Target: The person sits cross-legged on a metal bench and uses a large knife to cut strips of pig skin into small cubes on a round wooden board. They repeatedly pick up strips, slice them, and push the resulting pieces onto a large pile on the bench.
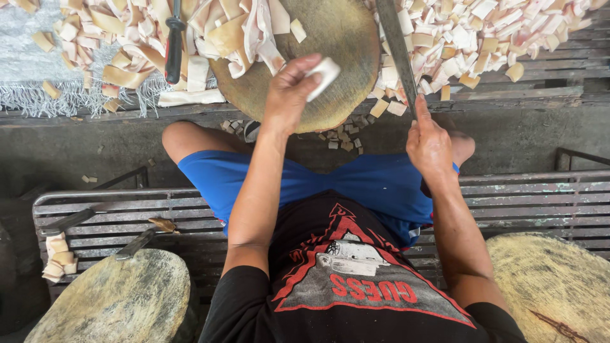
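White strip [323, 75] pinched in left hand [289, 95]; right hand [429, 143] grips blade [395, 44].

Left hand [293, 89] pinching white piece [323, 75]

Cream and tan strips [133, 57] heap pale around a brown, worn block [343, 38]. A white piece [323, 75] shows against it. Blue shorts [375, 184], a black shirt [343, 286] with red triangle print, a grey slatted bench [534, 197].
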